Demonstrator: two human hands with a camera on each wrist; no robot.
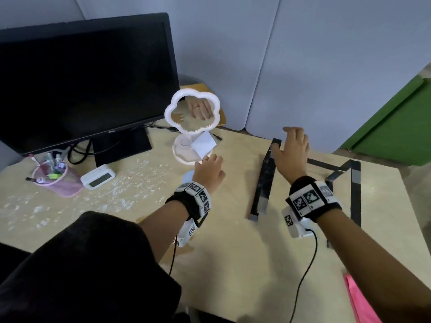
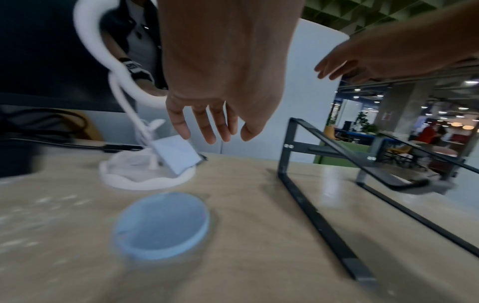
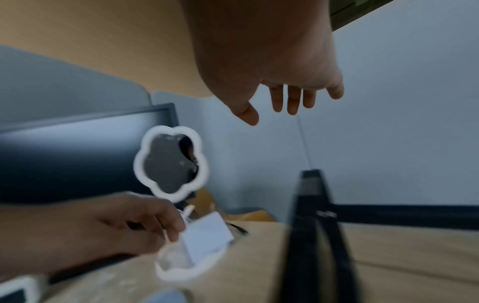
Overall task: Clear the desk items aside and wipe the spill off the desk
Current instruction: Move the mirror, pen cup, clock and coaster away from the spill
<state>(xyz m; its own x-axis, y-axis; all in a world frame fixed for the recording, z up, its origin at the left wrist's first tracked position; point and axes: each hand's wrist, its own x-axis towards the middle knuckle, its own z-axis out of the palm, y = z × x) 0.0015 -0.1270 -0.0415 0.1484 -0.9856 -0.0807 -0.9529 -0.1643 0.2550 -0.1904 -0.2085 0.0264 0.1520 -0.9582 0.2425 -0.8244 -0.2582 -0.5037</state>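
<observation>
White crumbs of the spill (image 1: pixel 130 183) are scattered over the left half of the wooden desk (image 1: pixel 233 252). A white flower-shaped mirror (image 1: pixel 186 123) stands on its tray base (image 2: pixel 145 182), which holds a white paper block (image 2: pixel 178 157). My left hand (image 1: pixel 208 170) hovers at that base, fingers straight, the fingertips (image 2: pixel 185 137) right at the paper's top edge, nothing gripped. A round blue coaster (image 2: pixel 160 225) lies below its wrist. My right hand (image 1: pixel 291 148) is spread open above the black laptop stand (image 1: pixel 263 183), over the far end of its left rail.
A black monitor (image 1: pixel 81 85) fills the back left. In front of it are a pink pen cup (image 1: pixel 58 180) and a white digital clock (image 1: pixel 98 177). A pink cloth (image 1: pixel 359 299) lies at the desk's near right corner. Grey partitions close the back.
</observation>
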